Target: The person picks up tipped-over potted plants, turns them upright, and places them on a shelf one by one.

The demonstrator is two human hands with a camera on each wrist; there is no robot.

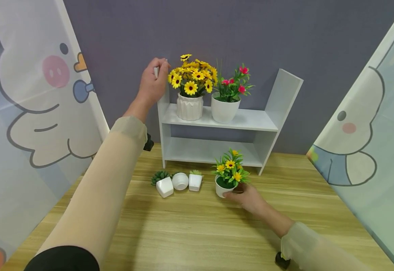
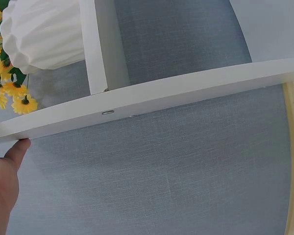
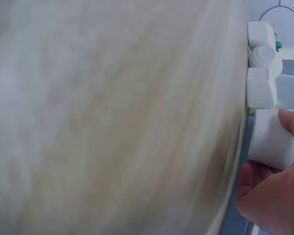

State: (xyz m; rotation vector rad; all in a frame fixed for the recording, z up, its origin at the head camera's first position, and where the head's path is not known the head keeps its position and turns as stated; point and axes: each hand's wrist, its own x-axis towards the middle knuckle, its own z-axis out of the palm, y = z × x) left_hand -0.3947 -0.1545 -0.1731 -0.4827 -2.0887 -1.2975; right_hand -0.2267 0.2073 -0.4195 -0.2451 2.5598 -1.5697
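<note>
My left hand (image 1: 154,81) grips the upper end of the left side panel of a white two-tier shelf (image 1: 217,126); the left wrist view shows a fingertip against the panel's outer face (image 2: 137,105). With my right hand (image 1: 249,197) I hold a small white pot of yellow flowers (image 1: 230,171) by its side, in front of the shelf. The right wrist view shows thumb and fingers around the white pot (image 3: 272,139), its flowers out of sight there. On the shelf's upper board stand a ribbed white pot of yellow daisies (image 1: 190,107) and a smooth white pot with red flowers (image 1: 225,109).
Left of the held pot, three small white succulent pots lie tipped over on the wooden table (image 1: 197,233): a left one (image 1: 165,187), a round middle one (image 1: 180,181) and a right one (image 1: 195,182). A grey wall (image 1: 217,30) stands behind; cartoon-printed sheets (image 1: 31,94) flank both sides.
</note>
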